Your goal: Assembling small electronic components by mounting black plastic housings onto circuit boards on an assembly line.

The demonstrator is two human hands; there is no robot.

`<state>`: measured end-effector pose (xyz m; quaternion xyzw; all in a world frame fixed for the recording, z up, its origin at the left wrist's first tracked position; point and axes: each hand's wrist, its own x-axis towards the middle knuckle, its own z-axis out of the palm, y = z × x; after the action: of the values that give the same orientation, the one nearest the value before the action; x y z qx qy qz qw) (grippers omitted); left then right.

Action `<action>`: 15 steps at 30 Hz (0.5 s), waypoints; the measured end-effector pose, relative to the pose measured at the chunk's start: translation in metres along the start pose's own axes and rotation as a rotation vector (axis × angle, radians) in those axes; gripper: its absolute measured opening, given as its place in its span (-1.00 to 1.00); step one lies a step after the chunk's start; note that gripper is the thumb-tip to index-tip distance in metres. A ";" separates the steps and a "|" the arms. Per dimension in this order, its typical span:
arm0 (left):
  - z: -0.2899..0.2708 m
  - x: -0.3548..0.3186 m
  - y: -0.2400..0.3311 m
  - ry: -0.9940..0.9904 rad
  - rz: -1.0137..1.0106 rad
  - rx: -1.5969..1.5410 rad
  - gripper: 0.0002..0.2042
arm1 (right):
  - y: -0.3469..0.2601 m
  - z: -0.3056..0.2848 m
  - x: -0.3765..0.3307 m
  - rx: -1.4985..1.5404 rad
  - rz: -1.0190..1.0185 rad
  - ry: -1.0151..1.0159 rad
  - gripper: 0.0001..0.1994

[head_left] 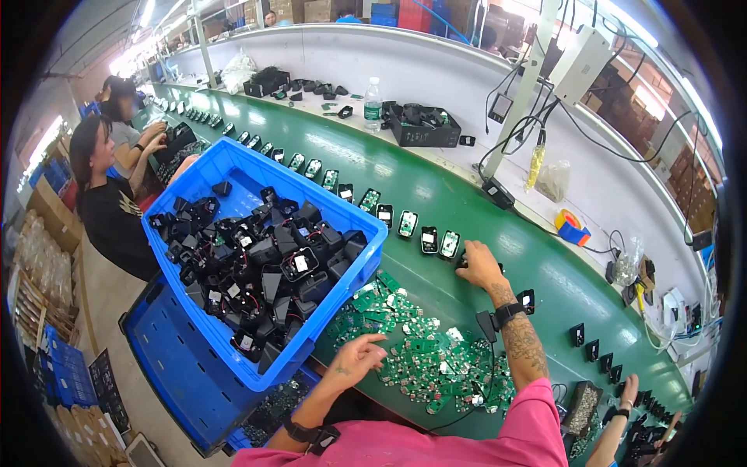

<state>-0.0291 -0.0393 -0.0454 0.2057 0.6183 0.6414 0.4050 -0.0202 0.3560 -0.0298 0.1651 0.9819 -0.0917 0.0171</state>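
Observation:
My right hand [480, 265] reaches over the green bench with fingers closed round a black plastic housing, mostly hidden under them. It is at the near end of a row of open black housings [429, 240], several with a green circuit board [450, 244] inside. My left hand [358, 361] hovers by the near edge of a heap of loose green circuit boards [443, 362]; its fingers are loosely bent and apart, with nothing visible in them. To its left, a large blue bin [261, 379] holds many black housings [280, 268] with thin wires.
More black housings [592, 350] line the bench [537, 261] at right, where a co-worker's hand [629, 391] reaches in. Two people sit at far left. A bottle [373, 105], a black box [424, 132] and a tape roll [572, 227] stand along the back ledge; cables hang beside the post.

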 end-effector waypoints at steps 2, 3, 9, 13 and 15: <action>0.004 -0.001 0.003 -0.019 -0.017 0.041 -0.58 | -0.012 0.000 -0.014 0.056 0.037 0.161 -0.25; 0.006 -0.002 0.007 -0.037 -0.033 -0.001 -0.56 | -0.023 -0.003 -0.023 0.115 0.032 0.146 -0.25; 0.022 -0.004 0.000 -0.128 -0.086 -0.398 -0.44 | -0.159 -0.024 -0.150 0.605 -0.410 -0.115 -0.18; 0.007 -0.016 -0.009 -0.179 -0.061 -0.277 -0.49 | -0.192 -0.014 -0.191 0.609 -0.475 0.157 -0.18; 0.002 -0.019 -0.014 -0.196 -0.074 -0.288 -0.45 | -0.198 -0.010 -0.206 0.525 -0.229 0.202 -0.36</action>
<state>-0.0126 -0.0540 -0.0544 0.1839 0.4846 0.6849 0.5121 0.1102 0.1080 0.0278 0.0604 0.9335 -0.3269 -0.1345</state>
